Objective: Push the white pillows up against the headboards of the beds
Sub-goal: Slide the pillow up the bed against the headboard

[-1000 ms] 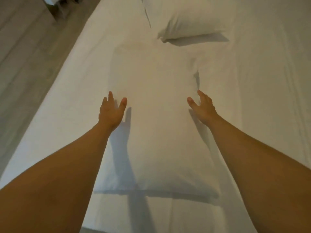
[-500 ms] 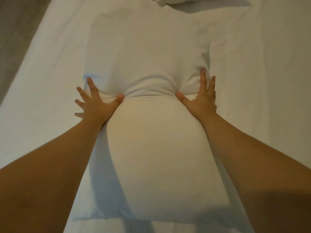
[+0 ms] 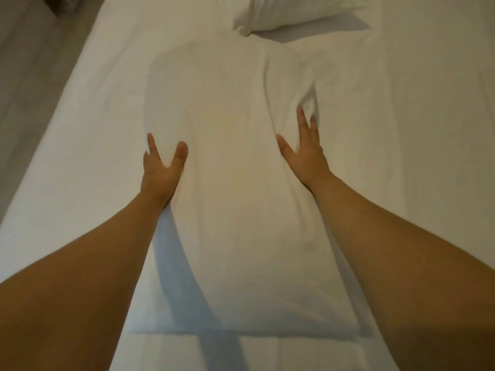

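A white bed carries a long white pillow lying lengthwise at its middle. A second pillow lies beyond it. The left hand and right hand, fingers spread, press flat on its sides.

White bed sheet; grey wood floor left.

I see a plain white pillow on a white sheet, with a second white pillow and grey-brown floor.
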